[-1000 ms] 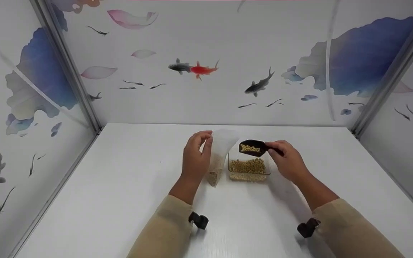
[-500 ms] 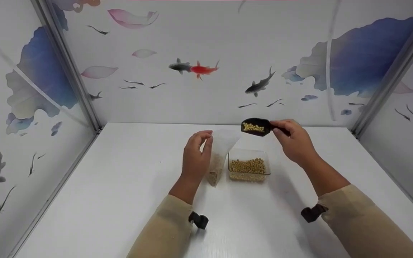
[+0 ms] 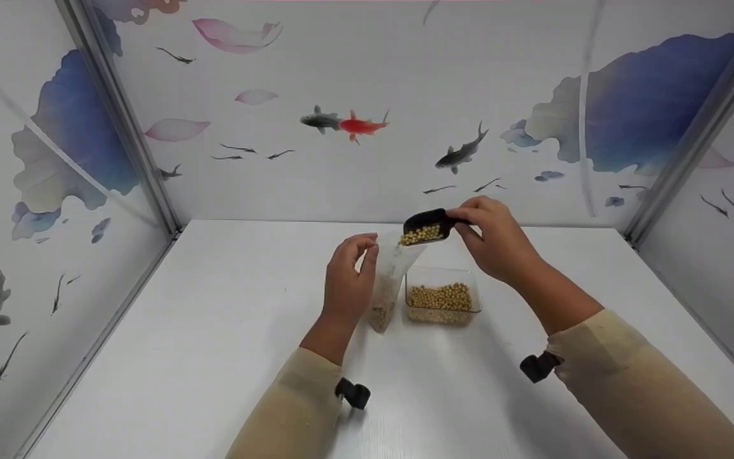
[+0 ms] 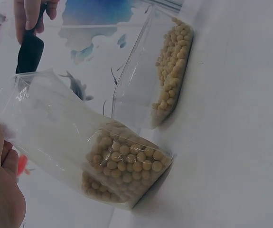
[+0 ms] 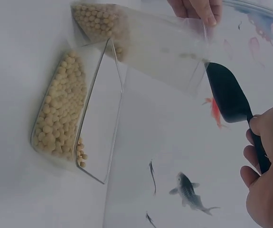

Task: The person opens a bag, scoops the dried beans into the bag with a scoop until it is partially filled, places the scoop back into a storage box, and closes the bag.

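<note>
Just left of the right grip (image 3: 494,245), the scoop (image 3: 426,218) is now tipping over the mouth of the bag (image 3: 387,280); half a second earlier it was hanging farther right. Its beans (image 3: 423,234) are crowding toward the front lip, and a few blurred ones are showing inside the upper bag, so the pouring seems to be beginning, with most of the load sitting in the scoop. The right grip is grasping the handle, riding higher than the left, its forearm slanting in from the right. The left grip (image 3: 349,277) is pinching the bag's upper edge, keeping it roughly upright; the bag is standing just to that grip's right, beans filling its bottom, apparently resting on the surface (image 3: 246,331). Below the right grip and to its left, the box (image 3: 443,311) is sitting beside the bag, partly filled with beans.
</note>
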`<state>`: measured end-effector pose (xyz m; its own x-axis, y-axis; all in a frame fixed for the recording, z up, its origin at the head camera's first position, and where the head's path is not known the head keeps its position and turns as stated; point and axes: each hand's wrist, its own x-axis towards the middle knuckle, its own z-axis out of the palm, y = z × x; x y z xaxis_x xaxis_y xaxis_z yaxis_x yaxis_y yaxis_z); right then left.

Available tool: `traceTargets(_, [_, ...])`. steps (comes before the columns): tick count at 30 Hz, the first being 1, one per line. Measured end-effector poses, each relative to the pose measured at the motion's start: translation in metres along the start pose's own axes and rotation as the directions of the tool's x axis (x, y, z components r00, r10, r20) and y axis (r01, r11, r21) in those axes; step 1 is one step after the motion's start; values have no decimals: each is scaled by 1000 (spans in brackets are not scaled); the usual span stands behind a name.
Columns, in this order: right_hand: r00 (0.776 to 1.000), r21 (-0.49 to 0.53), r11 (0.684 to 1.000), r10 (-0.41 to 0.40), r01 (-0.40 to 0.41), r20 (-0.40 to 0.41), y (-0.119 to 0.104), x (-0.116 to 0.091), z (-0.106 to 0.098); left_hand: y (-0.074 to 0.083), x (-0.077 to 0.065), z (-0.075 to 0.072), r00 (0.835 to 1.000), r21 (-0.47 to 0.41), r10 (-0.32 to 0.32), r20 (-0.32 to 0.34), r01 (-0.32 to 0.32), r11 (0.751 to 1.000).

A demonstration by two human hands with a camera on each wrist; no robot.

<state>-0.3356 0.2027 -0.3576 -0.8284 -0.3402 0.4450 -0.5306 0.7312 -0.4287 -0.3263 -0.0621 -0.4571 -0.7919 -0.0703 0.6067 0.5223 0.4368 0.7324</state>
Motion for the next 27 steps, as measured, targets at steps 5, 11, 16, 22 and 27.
traceTargets(5, [997, -52, 996, -69, 67, -31, -5, 0, 2, 2, 0, -1, 1000, -8, -7, 4, 7, 1000])
traceTargets(11, [993, -48, 994, -102, 99, -63, 1, -4, 2, 3, 0, -1, 1000, -16, -14, 5, 14, 1000])
traceTargets(16, [996, -10, 999, -46, 45, -75, 15, -12, -1, 2, -2, -1, 1000, -13, -15, 7, 15, 1000])
traceTargets(22, [996, 38, 998, 55, -53, -71, 35, -30, -4, 2, -1, -1, 1000, -7, 0, 0, 0, 1000])
traceTargets(27, [993, 37, 993, 113, -112, -27, 48, -47, 3, 2, -1, -1, 1000, -16, -1, 9, 1, 1000])
